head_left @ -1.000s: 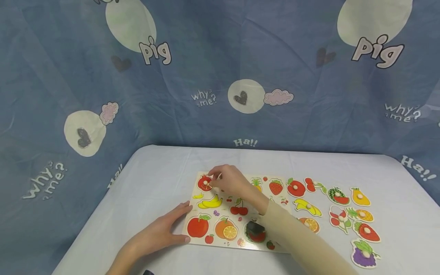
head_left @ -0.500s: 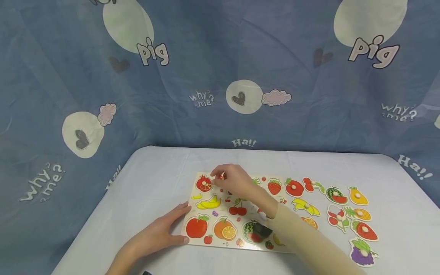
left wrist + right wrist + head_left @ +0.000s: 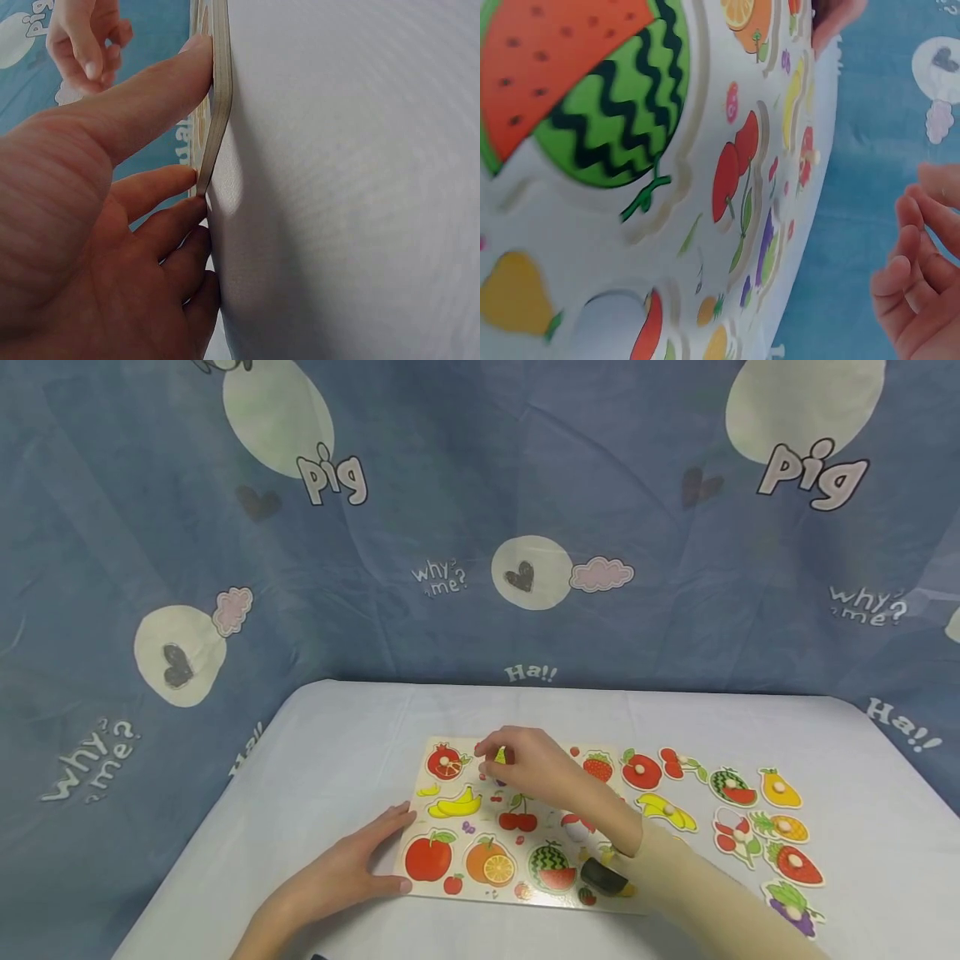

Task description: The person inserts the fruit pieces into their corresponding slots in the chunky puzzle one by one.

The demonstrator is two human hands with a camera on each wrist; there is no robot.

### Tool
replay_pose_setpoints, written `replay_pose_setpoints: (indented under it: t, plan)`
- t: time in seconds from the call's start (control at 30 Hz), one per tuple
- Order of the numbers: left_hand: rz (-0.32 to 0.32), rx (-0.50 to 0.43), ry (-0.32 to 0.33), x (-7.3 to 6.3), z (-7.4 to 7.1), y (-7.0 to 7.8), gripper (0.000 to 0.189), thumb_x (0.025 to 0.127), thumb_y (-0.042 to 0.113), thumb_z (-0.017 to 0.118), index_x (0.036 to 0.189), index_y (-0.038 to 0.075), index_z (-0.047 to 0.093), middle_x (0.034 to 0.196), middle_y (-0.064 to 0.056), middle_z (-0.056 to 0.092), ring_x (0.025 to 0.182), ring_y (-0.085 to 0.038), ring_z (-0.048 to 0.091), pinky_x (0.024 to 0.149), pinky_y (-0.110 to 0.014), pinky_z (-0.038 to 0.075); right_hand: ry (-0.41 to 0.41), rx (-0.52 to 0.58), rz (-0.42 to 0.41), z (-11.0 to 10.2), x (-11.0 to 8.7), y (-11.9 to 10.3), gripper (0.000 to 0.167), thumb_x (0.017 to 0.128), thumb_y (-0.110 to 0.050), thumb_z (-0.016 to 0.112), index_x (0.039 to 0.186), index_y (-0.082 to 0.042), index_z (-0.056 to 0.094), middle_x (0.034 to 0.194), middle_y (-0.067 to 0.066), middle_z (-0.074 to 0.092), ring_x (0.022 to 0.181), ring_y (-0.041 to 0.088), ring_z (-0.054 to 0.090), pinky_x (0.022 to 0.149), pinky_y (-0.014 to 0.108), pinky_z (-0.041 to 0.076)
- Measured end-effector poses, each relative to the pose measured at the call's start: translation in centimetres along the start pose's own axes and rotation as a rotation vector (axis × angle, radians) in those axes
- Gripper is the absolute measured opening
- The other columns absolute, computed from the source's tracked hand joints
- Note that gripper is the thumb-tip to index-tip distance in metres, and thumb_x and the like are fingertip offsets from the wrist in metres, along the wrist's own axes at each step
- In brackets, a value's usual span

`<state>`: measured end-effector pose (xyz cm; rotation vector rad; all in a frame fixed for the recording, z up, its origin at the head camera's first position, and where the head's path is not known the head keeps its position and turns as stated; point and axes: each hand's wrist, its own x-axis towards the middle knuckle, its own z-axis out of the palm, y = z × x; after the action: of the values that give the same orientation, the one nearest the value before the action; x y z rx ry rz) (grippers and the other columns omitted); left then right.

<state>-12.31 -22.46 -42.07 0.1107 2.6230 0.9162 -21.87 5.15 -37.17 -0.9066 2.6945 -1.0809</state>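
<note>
A fruit puzzle board lies flat on the white table. At its far left corner a knobbed pomegranate piece sits in its recess; its knob also shows in the right wrist view. My right hand hovers just right of that piece, over the board. Its fingers are loosely bent, and nothing is seen between them; in the right wrist view the hand is clear of the board. My left hand rests against the board's left edge, thumb and fingers spread and touching the rim.
Right of the board lie loose knobbed pieces: an apple, cherries, bananas, watermelon, pear, radishes, pineapple, strawberry and grapes. A printed blue curtain hangs behind.
My right hand has drawn away from the pomegranate piece, rightward along the board, uncovering more of the prints. The piece stays in its recess. My left hand keeps its place at the edge.
</note>
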Motion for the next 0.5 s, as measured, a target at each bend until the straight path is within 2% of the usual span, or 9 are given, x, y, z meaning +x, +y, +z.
replay_pose_setpoints:
  t: [0.2, 0.5]
  plan:
    - [-0.011, 0.008, 0.007, 0.2, 0.0, 0.0, 0.088, 0.069, 0.038, 0.088, 0.146, 0.026, 0.049, 0.155, 0.0, 0.039, 0.143, -0.028, 0.032, 0.107, -0.061, 0.034, 0.011, 0.021, -0.017, -0.8, -1.3, 0.2, 0.019, 0.093, -0.019, 0.069, 0.112, -0.019, 0.072, 0.09, -0.014, 0.062, 0.075, 0.018, 0.056, 0.057, 0.029, 0.048]
    - [0.004, 0.02, 0.007, 0.2, 0.1, -0.1, 0.087, 0.069, 0.039, 0.088, 0.146, 0.026, 0.049, 0.154, 0.001, 0.039, 0.143, -0.027, 0.031, 0.107, -0.058, 0.035, 0.021, 0.021, -0.044, -1.8, -3.4, 0.3, 0.018, 0.092, -0.019, 0.071, 0.109, -0.023, 0.073, 0.088, -0.016, 0.062, 0.077, 0.013, 0.054, 0.06, 0.027, 0.048]
